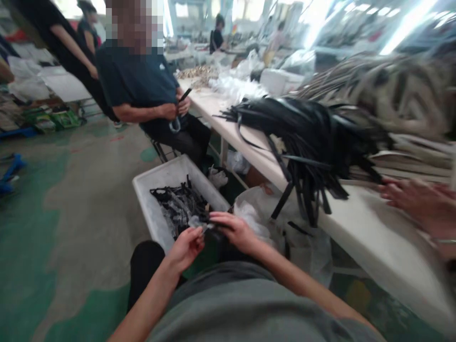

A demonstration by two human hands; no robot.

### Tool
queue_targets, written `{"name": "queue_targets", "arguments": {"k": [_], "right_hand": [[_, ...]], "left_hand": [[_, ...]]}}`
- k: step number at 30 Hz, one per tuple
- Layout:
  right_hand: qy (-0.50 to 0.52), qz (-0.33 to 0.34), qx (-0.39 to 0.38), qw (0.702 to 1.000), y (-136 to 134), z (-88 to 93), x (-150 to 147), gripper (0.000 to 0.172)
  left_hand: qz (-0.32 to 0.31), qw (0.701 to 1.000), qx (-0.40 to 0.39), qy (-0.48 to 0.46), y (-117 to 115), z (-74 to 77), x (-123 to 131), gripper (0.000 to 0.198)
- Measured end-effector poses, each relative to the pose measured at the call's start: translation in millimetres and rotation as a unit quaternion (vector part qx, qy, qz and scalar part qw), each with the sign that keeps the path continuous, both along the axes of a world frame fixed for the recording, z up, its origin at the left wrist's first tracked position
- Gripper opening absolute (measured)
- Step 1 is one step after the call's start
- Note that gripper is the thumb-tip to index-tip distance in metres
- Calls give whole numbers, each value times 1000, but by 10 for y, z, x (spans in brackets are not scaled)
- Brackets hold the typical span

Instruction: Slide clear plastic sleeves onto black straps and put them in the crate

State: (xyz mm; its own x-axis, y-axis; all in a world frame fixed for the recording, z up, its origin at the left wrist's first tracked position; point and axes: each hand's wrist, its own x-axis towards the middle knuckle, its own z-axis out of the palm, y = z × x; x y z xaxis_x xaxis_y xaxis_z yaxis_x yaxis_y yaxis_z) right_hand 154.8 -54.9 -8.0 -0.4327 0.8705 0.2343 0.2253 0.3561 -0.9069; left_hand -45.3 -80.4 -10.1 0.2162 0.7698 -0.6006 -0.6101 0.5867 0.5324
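My left hand [187, 247] is closed in a pinch at the edge of a small piece of clear plastic [196, 222]. Close by on the right, my right hand [237, 231] has its fingers closed over a dark strap-like piece, mostly covered by the hand and blurred. Both hands are above my lap, at the near end of a white bin [145, 192]. Inside that bin lie black straps [174, 204] mixed with clear plastic.
A long white table [245, 148] on the right bears a bundle of black straps [302, 128] hanging over its edge, with beige strips [392, 90] behind. Another person's hand [409, 199] rests there. A seated person [138, 80] holds a black strap. White bags [252, 213] stand below.
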Motion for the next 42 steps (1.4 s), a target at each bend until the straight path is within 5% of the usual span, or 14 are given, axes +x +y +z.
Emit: {"name": "queue_targets", "arguments": {"k": [3, 7, 11, 14, 17, 20, 24, 28, 33, 37, 42], "right_hand": [[-67, 66, 103, 990, -3, -18, -27, 39], [-134, 30, 148, 979, -8, -5, -98, 27], [-119, -9, 124, 985, 0, 119, -36, 22], [-73, 23, 69, 995, -70, 278, 132, 16], [-67, 75, -8, 995, -252, 360, 358, 21], [-117, 90, -114, 982, -413, 255, 589, 22], [-92, 128, -214, 964, -504, 40, 685, 26], [1, 55, -258, 965, -329, 120, 470, 26], [106, -57, -252, 960, 267, 305, 260, 28], [144, -61, -213, 964, 543, 392, 209, 29], [210, -31, -185, 959, 609, 591, 212, 25]], "left_hand": [[-5, 1000, 6, 18, 40, -108, -8, 22], [-19, 999, -9, 32, 59, -194, 34, 22], [-39, 999, -6, -7, 98, -157, 96, 11], [-30, 996, 1, -85, 302, -53, 118, 19], [59, 995, -4, -80, 696, 35, 0, 31], [167, 986, 12, -25, 1119, 81, -333, 37], [273, 958, 72, 46, 1288, 145, -600, 23], [129, 965, 197, 112, 923, 76, -360, 26], [-97, 952, 236, 166, 318, -129, -88, 40], [-174, 931, 256, 192, 87, -178, -43, 40], [-223, 911, 254, 237, 46, -45, -53, 31]]}}
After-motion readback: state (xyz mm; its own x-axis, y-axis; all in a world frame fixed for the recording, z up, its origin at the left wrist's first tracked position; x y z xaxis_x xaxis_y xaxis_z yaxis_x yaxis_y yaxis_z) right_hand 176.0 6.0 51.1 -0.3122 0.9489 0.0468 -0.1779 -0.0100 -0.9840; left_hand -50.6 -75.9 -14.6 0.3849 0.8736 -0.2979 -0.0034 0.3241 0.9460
